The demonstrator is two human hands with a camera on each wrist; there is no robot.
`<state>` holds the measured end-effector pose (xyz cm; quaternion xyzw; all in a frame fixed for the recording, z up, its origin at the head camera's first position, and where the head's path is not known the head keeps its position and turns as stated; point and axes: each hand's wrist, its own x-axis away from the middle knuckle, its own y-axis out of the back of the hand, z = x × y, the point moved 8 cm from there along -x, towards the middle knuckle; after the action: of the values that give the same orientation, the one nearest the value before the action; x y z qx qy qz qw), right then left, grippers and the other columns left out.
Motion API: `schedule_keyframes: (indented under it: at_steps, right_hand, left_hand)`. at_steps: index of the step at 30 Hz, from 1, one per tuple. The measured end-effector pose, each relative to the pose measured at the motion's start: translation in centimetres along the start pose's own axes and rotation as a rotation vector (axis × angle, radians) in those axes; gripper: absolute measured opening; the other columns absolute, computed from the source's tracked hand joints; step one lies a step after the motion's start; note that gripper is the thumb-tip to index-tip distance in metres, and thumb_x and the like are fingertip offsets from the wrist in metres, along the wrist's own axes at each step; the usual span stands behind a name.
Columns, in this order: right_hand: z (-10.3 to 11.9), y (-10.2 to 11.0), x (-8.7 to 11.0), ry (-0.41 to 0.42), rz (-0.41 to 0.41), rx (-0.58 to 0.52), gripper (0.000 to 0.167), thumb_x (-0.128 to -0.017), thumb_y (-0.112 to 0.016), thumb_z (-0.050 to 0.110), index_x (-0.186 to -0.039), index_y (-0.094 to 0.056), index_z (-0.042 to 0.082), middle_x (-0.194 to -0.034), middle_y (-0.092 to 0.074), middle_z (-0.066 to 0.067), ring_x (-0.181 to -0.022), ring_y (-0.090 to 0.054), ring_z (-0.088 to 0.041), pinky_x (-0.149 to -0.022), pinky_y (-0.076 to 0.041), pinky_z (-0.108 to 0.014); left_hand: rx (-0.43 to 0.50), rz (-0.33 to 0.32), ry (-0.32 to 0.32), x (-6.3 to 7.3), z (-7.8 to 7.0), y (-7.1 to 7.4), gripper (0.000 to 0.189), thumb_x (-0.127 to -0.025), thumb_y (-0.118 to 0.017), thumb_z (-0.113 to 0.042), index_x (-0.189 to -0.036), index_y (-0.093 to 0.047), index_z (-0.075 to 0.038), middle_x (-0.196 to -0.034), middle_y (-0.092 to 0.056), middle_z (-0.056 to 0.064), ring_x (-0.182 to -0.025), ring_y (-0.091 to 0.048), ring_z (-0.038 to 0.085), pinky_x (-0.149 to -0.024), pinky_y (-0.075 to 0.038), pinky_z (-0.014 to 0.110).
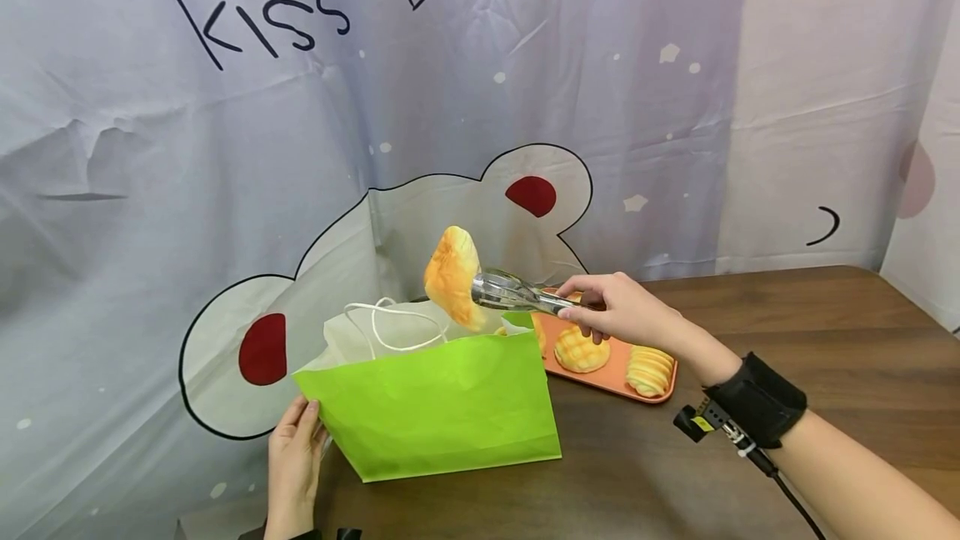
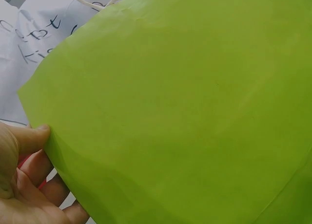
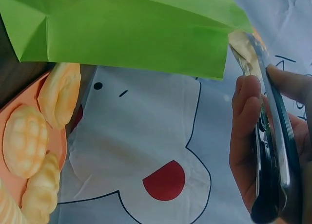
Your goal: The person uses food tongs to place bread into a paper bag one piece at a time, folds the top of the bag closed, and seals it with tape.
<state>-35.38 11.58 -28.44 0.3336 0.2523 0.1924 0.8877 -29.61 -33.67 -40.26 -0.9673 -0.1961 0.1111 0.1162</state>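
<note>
A bright green paper bag (image 1: pixel 450 411) with white cord handles (image 1: pixel 405 347) stands on the table, its mouth upward. At its left side edge, my left hand (image 1: pixel 292 457) pinches the paper, the thumb (image 2: pixel 39 134) in front and the fingers behind. My right hand (image 1: pixel 622 307) grips metal tongs (image 1: pixel 510 291) above the bag's right side. Between the tong ends is a golden-brown piece of bread (image 1: pixel 453 275), held over the bag's mouth. In the right wrist view, the bag's corner partly hides that bread. The inside bottom of the bag is hidden.
Behind and right of the bag lies an orange tray (image 1: pixel 617 375). It holds a round bread with a grid pattern (image 1: pixel 581 350), a ridged bread (image 1: pixel 649 371) and other bread. A printed cloth (image 1: pixel 660 132) hangs behind the brown wooden table (image 1: pixel 810 340).
</note>
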Motion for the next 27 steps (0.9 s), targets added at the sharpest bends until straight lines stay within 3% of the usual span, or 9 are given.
schedule_keyframes:
  at_steps: [7, 12, 16, 22, 27]
  right_hand:
    - [-0.4, 0.0, 0.0, 0.007, -0.004, -0.002, 0.026, -0.095, -0.069, 0.027, -0.117, -0.067, 0.013, -0.063, -0.060, 0.004, -0.058, -0.062, -0.023, -0.055, -0.050, -0.028]
    - [-0.6, -0.1, 0.1, 0.017, -0.004, 0.017, 0.027, -0.095, -0.069, 0.029, -0.117, -0.067, 0.014, -0.063, -0.060, 0.007, -0.057, -0.061, -0.015, -0.056, -0.050, -0.028]
    - [0.2, -0.4, 0.3, 0.087, -0.018, 0.084, 0.026, -0.095, -0.069, 0.029, -0.117, -0.068, 0.016, -0.061, -0.059, 0.012, -0.056, -0.059, -0.008, -0.056, -0.049, -0.025]
    - [2.0, -0.1, 0.8, 0.215, -0.121, 0.324, 0.030, -0.091, -0.073, 0.036, -0.120, -0.069, 0.027, -0.052, -0.032, 0.018, -0.047, -0.027, 0.002, -0.050, -0.028, -0.019]
    - [2.3, 0.5, 1.1, 0.223, -0.167, 0.348, 0.029, -0.090, -0.074, 0.035, -0.118, -0.069, 0.029, -0.053, -0.024, 0.018, -0.050, -0.021, 0.002, -0.051, -0.024, -0.018]
  left_hand:
    - [0.013, -0.004, -0.010, 0.0, -0.1, 0.0, 0.022, -0.103, -0.053, -0.013, -0.115, -0.068, -0.026, -0.108, -0.071, -0.016, -0.097, -0.068, -0.002, -0.081, -0.055, 0.014]
    - [0.042, -0.016, -0.020, 0.1, -0.2, 0.1, 0.024, -0.103, -0.054, -0.011, -0.110, -0.070, -0.026, -0.105, -0.072, -0.015, -0.094, -0.069, -0.002, -0.078, -0.055, 0.015]
    - [0.047, -0.014, -0.012, 0.2, -0.2, 0.1, 0.023, -0.103, -0.054, -0.011, -0.109, -0.071, -0.026, -0.103, -0.073, -0.014, -0.093, -0.069, -0.001, -0.078, -0.055, 0.015]
    - [0.044, -0.004, -0.013, 0.2, -0.2, 0.0, 0.022, -0.103, -0.054, -0.012, -0.110, -0.070, -0.024, -0.104, -0.072, -0.014, -0.093, -0.068, 0.000, -0.078, -0.055, 0.015]
    - [0.043, -0.002, -0.009, 0.2, -0.2, 0.0, 0.022, -0.103, -0.053, -0.012, -0.110, -0.070, -0.024, -0.104, -0.072, -0.013, -0.093, -0.068, 0.000, -0.079, -0.055, 0.015]
